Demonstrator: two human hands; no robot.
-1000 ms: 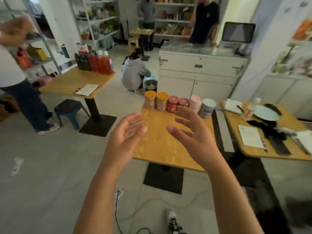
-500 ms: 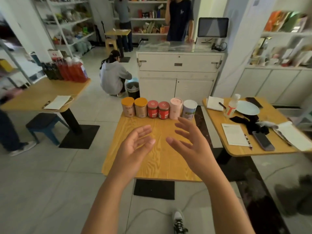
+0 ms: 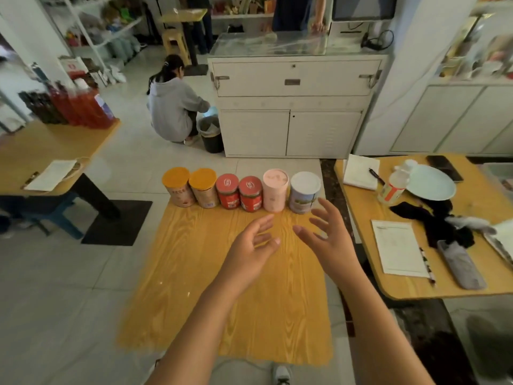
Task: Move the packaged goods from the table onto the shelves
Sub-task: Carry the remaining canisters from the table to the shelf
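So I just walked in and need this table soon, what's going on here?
A person holds left hand and right hand open above the wooden table, gripping nothing. Six containers stand in a row along its far edge: two orange-lidded cans, two red jars, a pink tube, a white-lidded can. The right hand is nearest the white-lidded can. Nothing is picked up yet.

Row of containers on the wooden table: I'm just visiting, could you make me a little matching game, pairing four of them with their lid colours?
Containers:
1. leftmost can
2. jar third from left
3. tube second from right
4. rightmost tin

Lid colours:
A. white
B. red
C. orange
D. pink

Pairs: 1-C, 2-B, 3-D, 4-A.
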